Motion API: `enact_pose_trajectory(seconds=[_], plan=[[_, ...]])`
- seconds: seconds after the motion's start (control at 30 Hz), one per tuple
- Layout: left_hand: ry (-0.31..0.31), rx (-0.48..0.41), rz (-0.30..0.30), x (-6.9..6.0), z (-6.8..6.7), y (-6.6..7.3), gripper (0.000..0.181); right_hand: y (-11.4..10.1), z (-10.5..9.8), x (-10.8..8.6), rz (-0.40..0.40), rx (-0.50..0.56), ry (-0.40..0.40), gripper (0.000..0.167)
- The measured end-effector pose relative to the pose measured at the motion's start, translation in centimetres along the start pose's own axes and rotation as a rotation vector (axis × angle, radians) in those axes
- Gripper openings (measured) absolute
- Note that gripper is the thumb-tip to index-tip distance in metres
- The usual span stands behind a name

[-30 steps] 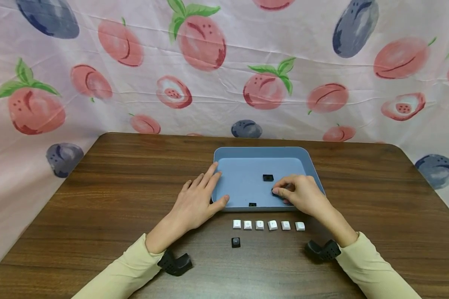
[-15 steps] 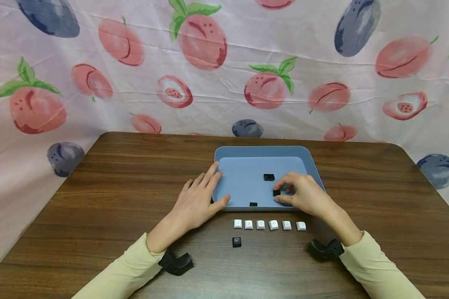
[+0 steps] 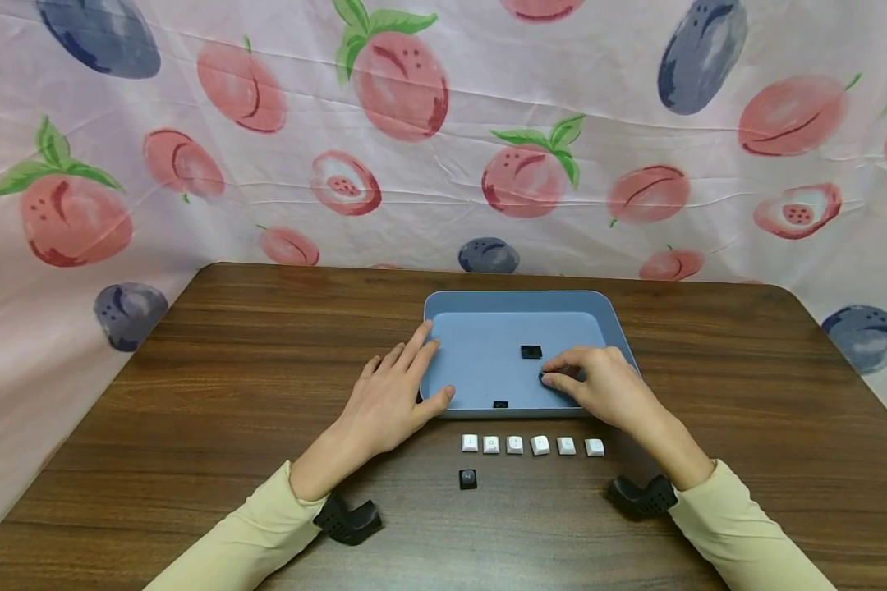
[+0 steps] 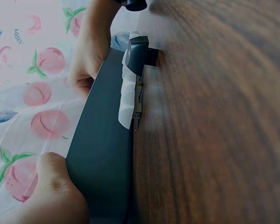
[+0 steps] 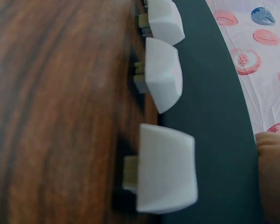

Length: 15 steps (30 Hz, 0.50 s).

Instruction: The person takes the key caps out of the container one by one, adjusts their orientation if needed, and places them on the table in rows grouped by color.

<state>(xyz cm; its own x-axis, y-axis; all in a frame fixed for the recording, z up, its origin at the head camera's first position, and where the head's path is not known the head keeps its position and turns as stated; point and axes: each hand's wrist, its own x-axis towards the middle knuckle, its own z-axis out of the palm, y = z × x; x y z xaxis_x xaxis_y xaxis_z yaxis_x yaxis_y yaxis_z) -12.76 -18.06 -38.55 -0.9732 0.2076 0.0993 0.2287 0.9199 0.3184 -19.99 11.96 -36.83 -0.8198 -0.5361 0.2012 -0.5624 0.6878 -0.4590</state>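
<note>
Pinching a small black piece [image 3: 541,377] between thumb and forefinger, the right hand [image 3: 599,386] is over the tray [image 3: 473,353], the piece at about five o'clock from its centre. Only an edge shows past the fingers, so its shape is hard to tell. It is probably light, hard plastic, likely to slip or spin in too loose a grip; two opposite sides should hold it with little force. The left hand [image 3: 390,400] rests on the tray's rim at eight to nine o'clock, its fingers straight and spread, grasping nothing. The tray looks stiff, and light enough to slide on the worktop [image 3: 303,320] unless steadied at the rim. Near its middle lies a black square [image 3: 530,352]; a black bit [image 3: 500,404] lies at seven o'clock, by the near wall. Outside, toward six o'clock, six white keys [image 3: 514,445] form a row, with a dark key [image 3: 468,478] at seven o'clock from the row's middle. The right wrist view shows narrow stems [image 5: 129,172] under the white keys; these seem the fragile part, so the cap sides are the better hold.
</note>
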Motion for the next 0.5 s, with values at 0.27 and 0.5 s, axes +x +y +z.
enact_pose_trajectory(seconds=[0.27, 0.5], plan=[[0.000, -0.007, 0.003, -0.10, -0.01, -0.03, 0.077, -0.33, 0.05, -0.31, 0.037, -0.071, -0.030, 0.021], [0.000, -0.005, 0.000, -0.12, -0.02, -0.03, 0.077, -0.36, -0.10, -0.41, 0.025, -0.083, -0.095, 0.031]])
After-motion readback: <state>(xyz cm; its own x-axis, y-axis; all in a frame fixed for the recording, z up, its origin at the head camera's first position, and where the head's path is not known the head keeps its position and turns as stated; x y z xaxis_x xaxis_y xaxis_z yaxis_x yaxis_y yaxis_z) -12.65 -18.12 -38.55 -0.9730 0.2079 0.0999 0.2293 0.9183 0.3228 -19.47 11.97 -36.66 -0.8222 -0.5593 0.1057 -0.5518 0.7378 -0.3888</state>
